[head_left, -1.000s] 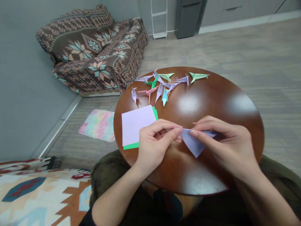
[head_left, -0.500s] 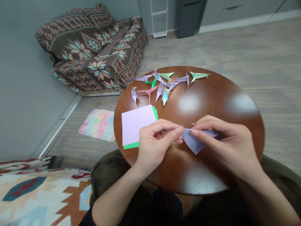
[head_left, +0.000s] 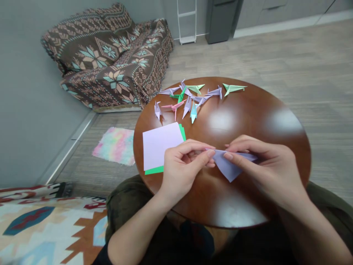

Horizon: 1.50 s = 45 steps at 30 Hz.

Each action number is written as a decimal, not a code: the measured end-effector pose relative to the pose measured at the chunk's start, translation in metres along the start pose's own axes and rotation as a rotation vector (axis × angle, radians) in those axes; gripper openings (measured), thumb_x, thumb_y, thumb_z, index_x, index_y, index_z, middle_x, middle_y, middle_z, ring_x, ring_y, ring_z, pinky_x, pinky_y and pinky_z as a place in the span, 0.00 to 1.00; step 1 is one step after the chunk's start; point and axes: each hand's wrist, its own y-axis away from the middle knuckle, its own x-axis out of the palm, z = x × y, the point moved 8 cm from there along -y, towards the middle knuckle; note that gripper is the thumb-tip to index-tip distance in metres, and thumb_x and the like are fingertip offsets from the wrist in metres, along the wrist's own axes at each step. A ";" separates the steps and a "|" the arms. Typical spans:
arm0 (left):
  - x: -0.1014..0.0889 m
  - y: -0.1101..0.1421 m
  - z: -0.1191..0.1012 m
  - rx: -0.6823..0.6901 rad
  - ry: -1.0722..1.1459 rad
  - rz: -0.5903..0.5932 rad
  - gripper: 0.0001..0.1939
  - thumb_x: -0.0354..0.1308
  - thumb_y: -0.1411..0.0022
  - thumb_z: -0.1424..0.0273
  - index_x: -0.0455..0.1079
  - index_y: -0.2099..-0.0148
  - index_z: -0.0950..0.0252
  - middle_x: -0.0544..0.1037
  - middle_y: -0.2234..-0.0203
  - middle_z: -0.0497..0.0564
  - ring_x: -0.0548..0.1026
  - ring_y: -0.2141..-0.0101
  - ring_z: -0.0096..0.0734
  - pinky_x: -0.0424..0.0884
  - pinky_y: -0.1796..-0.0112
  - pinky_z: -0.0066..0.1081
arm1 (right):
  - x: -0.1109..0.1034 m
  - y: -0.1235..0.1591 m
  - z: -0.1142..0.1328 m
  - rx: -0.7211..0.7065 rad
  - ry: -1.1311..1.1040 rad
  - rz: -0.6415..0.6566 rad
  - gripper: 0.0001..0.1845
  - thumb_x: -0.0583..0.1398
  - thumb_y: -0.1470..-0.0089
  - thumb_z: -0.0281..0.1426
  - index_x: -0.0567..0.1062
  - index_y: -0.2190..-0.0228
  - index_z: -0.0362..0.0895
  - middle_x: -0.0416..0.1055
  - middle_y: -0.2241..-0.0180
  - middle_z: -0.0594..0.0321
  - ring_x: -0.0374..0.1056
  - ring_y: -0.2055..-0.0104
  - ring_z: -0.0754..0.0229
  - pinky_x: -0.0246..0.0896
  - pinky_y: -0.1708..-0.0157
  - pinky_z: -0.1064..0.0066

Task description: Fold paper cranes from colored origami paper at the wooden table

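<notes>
Between my two hands, above the round brown table (head_left: 264, 121), is a folded piece of purple origami paper (head_left: 228, 167). My left hand (head_left: 187, 162) pinches its left corner between thumb and fingertips. With thumb on the near side and fingers behind, my right hand (head_left: 256, 158) grips the upper edge; part of the paper is hidden by it. A pointed corner hangs down toward me. Left of my left hand lies a stack of square paper (head_left: 161, 143), purple on top with green sheets (head_left: 154, 170) showing at its edges.
Several folded paper cranes in purple, green, pink and blue lie at the table's far left, among them a pink crane (head_left: 174, 106) and a blue crane (head_left: 193, 112). A light green crane (head_left: 233, 88) lies apart. Beyond are a covered sofa (head_left: 110, 66) and a fluffy rug (head_left: 114, 146).
Almost nothing differs. Both hands keep the same pinch on the purple paper, and the cranes and the stack stay in place.
</notes>
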 end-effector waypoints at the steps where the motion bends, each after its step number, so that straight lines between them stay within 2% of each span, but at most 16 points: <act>1: 0.000 0.000 -0.001 0.001 0.003 0.004 0.05 0.73 0.43 0.71 0.83 0.66 0.66 0.83 0.72 0.50 0.79 0.77 0.24 0.81 0.72 0.24 | 0.000 0.000 0.000 0.000 -0.002 0.002 0.05 0.71 0.42 0.32 0.83 0.71 0.50 0.79 0.68 0.65 0.73 0.67 0.61 0.65 0.68 0.71; 6: 0.003 0.001 -0.003 -0.004 -0.034 0.032 0.04 0.73 0.42 0.72 0.82 0.65 0.66 0.81 0.76 0.48 0.80 0.76 0.25 0.79 0.70 0.23 | 0.000 -0.001 0.000 0.008 0.015 0.023 0.06 0.71 0.42 0.32 0.83 0.71 0.50 0.79 0.69 0.66 0.73 0.67 0.63 0.64 0.68 0.71; 12: 0.007 0.003 -0.001 -0.021 -0.148 0.067 0.07 0.74 0.43 0.70 0.84 0.62 0.66 0.80 0.79 0.48 0.75 0.79 0.23 0.73 0.75 0.22 | 0.005 -0.002 0.002 0.011 0.012 0.045 0.06 0.71 0.42 0.33 0.83 0.72 0.49 0.80 0.70 0.65 0.75 0.66 0.61 0.66 0.67 0.72; 16: 0.004 0.003 -0.005 0.014 -0.123 0.044 0.05 0.74 0.44 0.73 0.84 0.62 0.65 0.80 0.79 0.47 0.76 0.80 0.22 0.73 0.76 0.20 | 0.004 -0.001 0.001 0.025 0.025 0.038 0.08 0.71 0.42 0.35 0.83 0.73 0.48 0.80 0.70 0.65 0.74 0.68 0.61 0.65 0.69 0.72; 20: 0.002 0.001 -0.003 -0.022 -0.052 0.042 0.05 0.74 0.44 0.74 0.83 0.64 0.66 0.81 0.80 0.46 0.77 0.80 0.22 0.76 0.74 0.19 | -0.001 0.000 -0.003 0.094 0.025 0.047 0.09 0.71 0.44 0.37 0.82 0.73 0.48 0.79 0.70 0.65 0.72 0.70 0.61 0.62 0.72 0.71; 24: 0.002 0.000 -0.002 -0.033 -0.043 0.062 0.05 0.74 0.45 0.76 0.82 0.64 0.66 0.81 0.80 0.46 0.78 0.80 0.21 0.76 0.74 0.18 | -0.005 0.000 -0.006 0.132 -0.007 0.049 0.08 0.71 0.44 0.37 0.83 0.73 0.48 0.79 0.71 0.65 0.73 0.70 0.59 0.61 0.74 0.71; 27: 0.003 0.001 -0.002 -0.028 -0.071 0.096 0.03 0.71 0.41 0.75 0.81 0.64 0.66 0.80 0.79 0.45 0.77 0.80 0.21 0.75 0.76 0.17 | -0.006 0.000 -0.006 0.137 -0.009 0.060 0.09 0.71 0.45 0.36 0.83 0.75 0.48 0.79 0.72 0.64 0.75 0.69 0.58 0.62 0.74 0.70; 32: 0.006 0.002 -0.002 0.007 -0.154 0.159 0.04 0.72 0.41 0.74 0.83 0.61 0.66 0.82 0.72 0.49 0.76 0.80 0.18 0.73 0.77 0.17 | -0.003 -0.001 -0.006 0.121 -0.028 0.078 0.09 0.72 0.45 0.36 0.83 0.75 0.48 0.79 0.73 0.63 0.75 0.69 0.57 0.63 0.75 0.70; 37: 0.003 0.001 -0.005 0.060 -0.184 0.150 0.04 0.72 0.40 0.74 0.85 0.61 0.64 0.81 0.73 0.48 0.76 0.79 0.18 0.74 0.76 0.18 | -0.007 -0.001 -0.008 0.123 -0.050 0.026 0.09 0.73 0.47 0.35 0.82 0.76 0.49 0.78 0.74 0.66 0.73 0.70 0.60 0.62 0.75 0.71; 45: -0.003 -0.002 -0.005 0.087 -0.216 0.109 0.04 0.72 0.40 0.73 0.85 0.61 0.64 0.81 0.73 0.49 0.75 0.79 0.19 0.72 0.77 0.19 | -0.027 -0.005 -0.011 0.057 -0.033 -0.111 0.11 0.73 0.46 0.34 0.80 0.77 0.48 0.75 0.74 0.66 0.71 0.68 0.61 0.61 0.71 0.70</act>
